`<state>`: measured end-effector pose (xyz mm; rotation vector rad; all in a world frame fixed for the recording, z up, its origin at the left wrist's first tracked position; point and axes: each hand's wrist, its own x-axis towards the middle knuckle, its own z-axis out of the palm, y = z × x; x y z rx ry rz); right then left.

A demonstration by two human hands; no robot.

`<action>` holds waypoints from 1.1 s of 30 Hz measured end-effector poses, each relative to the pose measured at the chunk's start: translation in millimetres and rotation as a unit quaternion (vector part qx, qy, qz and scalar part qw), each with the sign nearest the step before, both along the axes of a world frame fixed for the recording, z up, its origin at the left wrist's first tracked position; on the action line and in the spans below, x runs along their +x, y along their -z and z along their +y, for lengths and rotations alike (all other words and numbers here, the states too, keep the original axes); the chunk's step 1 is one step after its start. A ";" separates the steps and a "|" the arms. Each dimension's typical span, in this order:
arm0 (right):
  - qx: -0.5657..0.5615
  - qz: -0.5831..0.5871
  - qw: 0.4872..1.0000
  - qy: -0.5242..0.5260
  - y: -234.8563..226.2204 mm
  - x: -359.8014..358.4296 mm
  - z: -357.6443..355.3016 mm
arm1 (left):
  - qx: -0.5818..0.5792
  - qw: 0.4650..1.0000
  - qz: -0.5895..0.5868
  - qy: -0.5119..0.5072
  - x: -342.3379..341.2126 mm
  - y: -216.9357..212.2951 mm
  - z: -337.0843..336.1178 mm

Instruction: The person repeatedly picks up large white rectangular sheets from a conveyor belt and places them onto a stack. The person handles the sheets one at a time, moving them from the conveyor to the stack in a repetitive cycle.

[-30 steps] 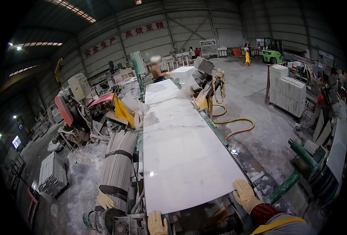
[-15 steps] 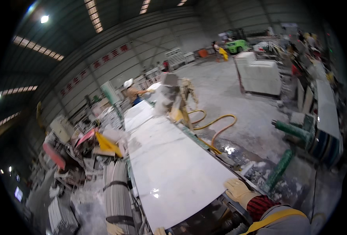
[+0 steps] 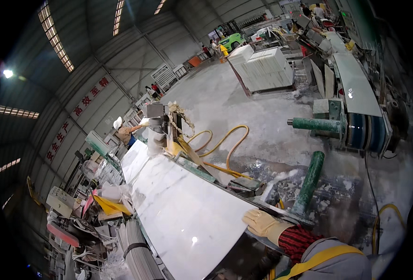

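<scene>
A long white marble slab with grey veins lies on a machine bed and runs away from me toward the upper left. My right hand, in a yellow glove with a red striped cuff, grips the slab's near right edge, fingers curled over it. My left hand is out of the picture. A grey sleeve and a yellow strap show at the lower right.
At the slab's far end stands a person in a white hard hat beside a grey cutting head. Yellow hoses loop on the wet floor. Green rollers lie to the right, stacked white slabs farther off, grey ribbed rolls at left.
The view has swung to the right and tilted. My left hand, at the slab's near end a second ago, has left the picture. My right hand stays on the slab's right edge.
</scene>
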<state>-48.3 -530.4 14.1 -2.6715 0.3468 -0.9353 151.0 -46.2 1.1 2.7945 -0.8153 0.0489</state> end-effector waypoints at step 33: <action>0.020 0.017 1.000 -0.012 -7.4 -13.1 3.5 | -0.005 0.979 -0.205 -0.007 -29.2 -3.5 -22.7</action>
